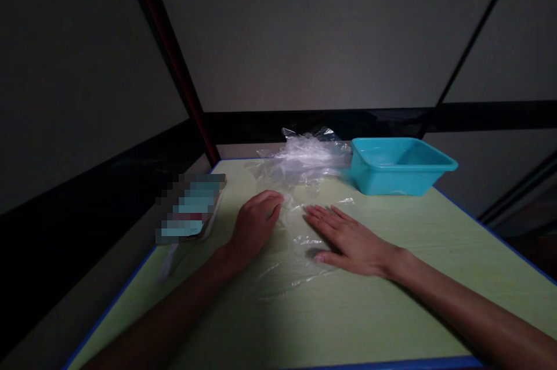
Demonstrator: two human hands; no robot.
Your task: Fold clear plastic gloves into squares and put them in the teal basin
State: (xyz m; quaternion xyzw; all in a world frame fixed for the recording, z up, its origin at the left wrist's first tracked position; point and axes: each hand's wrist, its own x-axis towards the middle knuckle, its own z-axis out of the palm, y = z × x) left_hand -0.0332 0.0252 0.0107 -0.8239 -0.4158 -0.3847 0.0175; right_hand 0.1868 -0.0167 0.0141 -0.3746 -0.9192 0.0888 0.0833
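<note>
A thin clear plastic bag [300,265] lies spread on the pale green table in front of me. My right hand [348,242] rests flat on its right part, fingers stretched out and thumb apart. At the bag's upper left edge is my left hand [257,219], with its fingers curled and the thumb close to the index finger. They seem to pinch the film there, though the fingertips are partly hidden. Beyond both hands sits a crumpled heap of clear plastic bags [308,155].
A turquoise plastic basin [404,178] stands at the back right, beside the heap. On the left edge lies a flat object blurred by pixels [191,210], with a pale strip [167,263] near it. The table [435,260] has a blue rim and meets a grey wall behind.
</note>
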